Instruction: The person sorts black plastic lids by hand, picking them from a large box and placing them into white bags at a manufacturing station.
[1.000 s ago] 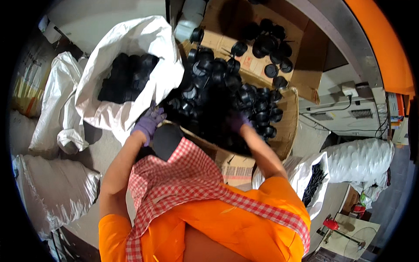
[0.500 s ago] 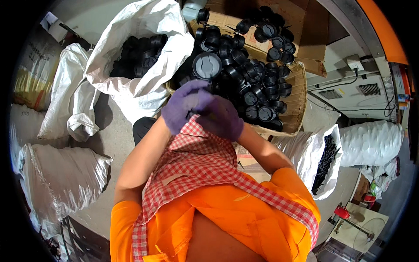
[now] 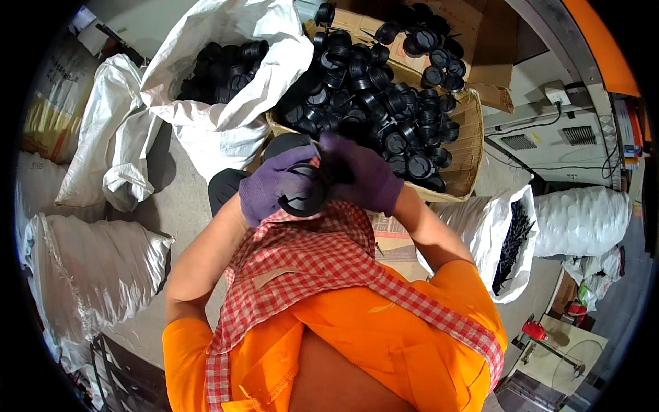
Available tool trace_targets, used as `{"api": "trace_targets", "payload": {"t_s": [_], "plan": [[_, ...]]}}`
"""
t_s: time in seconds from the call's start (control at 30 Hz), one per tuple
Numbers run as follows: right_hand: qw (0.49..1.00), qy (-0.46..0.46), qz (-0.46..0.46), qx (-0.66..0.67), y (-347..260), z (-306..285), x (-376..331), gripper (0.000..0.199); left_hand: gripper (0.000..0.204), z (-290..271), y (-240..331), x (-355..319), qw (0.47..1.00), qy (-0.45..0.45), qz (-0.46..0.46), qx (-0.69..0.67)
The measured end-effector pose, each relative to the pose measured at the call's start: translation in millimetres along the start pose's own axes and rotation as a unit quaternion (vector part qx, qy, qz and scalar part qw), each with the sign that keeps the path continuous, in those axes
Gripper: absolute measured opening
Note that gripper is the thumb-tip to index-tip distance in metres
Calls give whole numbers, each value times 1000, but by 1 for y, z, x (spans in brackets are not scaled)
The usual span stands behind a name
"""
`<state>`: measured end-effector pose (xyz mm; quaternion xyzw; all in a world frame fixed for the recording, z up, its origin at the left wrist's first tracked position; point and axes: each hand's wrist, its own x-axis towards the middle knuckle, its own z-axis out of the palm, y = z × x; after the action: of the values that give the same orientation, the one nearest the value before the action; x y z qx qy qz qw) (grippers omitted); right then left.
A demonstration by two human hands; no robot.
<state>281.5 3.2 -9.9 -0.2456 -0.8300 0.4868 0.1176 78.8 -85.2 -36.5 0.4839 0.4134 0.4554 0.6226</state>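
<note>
Shifted into view since the earlier frame, one round black plastic cap [image 3: 303,202] sits in the curled fingers of my purple-gloved left hand [image 3: 268,187], liable to slip if they slacken, my right hand's [image 3: 367,175] grip unclear.

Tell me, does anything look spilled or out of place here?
Perhaps: a loose cluster of black round parts lies on cardboard beyond the heaped carton, just apart from the main pile. It looks like spillover, though it may be deliberate.
</note>
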Motion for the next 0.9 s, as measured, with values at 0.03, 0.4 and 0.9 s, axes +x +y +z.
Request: {"api": "trace_targets", "payload": {"t_s": [0.03, 0.4, 0.9], "plan": [[999, 24, 5, 28, 1, 4, -3, 64, 43, 6, 12, -4, 964, 46, -174, -197], [968, 54, -194, -148, 19, 21, 9, 35, 47, 15, 22, -22, 896, 104, 131, 411], [806, -320, -77, 492, 6, -6, 18, 16, 29, -15, 31, -27, 993, 43, 81, 79]]}}
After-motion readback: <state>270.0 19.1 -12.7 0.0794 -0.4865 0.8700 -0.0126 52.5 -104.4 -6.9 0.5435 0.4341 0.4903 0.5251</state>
